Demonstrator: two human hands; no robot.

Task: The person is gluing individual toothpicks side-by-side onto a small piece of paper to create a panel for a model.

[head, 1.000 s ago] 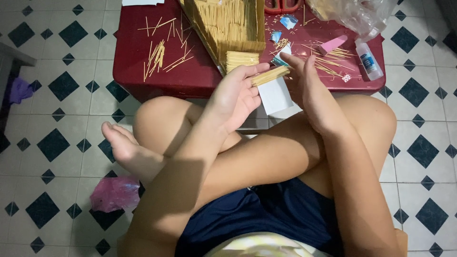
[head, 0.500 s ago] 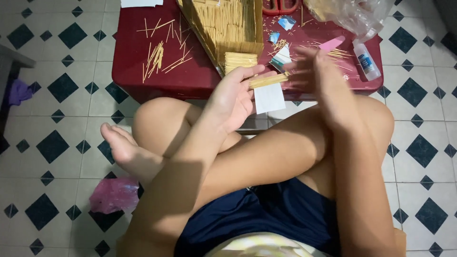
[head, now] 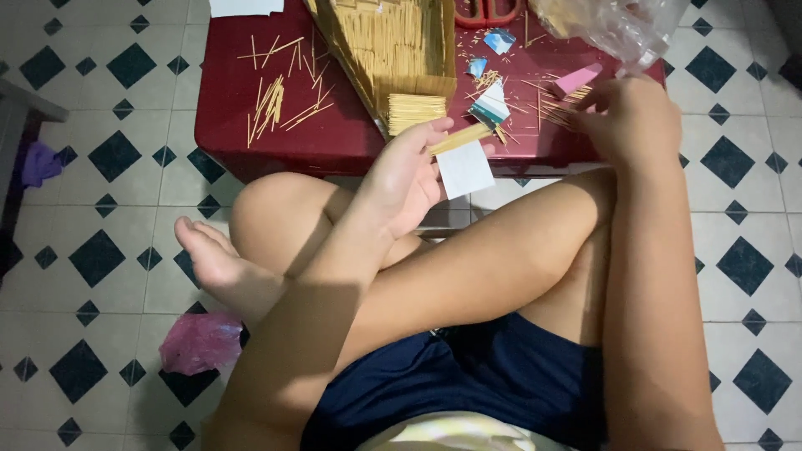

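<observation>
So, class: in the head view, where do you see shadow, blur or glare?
Head view: the left hand holding the bundle of sticks is sharp; the right hand looks slightly soft; shadow falls across the left forearm; the clear plastic bag catches mild glare.

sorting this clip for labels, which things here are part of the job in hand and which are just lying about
In use: left hand holding a bundle of thin sticks and a white paper slip; right hand on loose sticks; stick box.

Lying about: pink bag, purple cloth, red scissors, clear plastic bag.
</observation>
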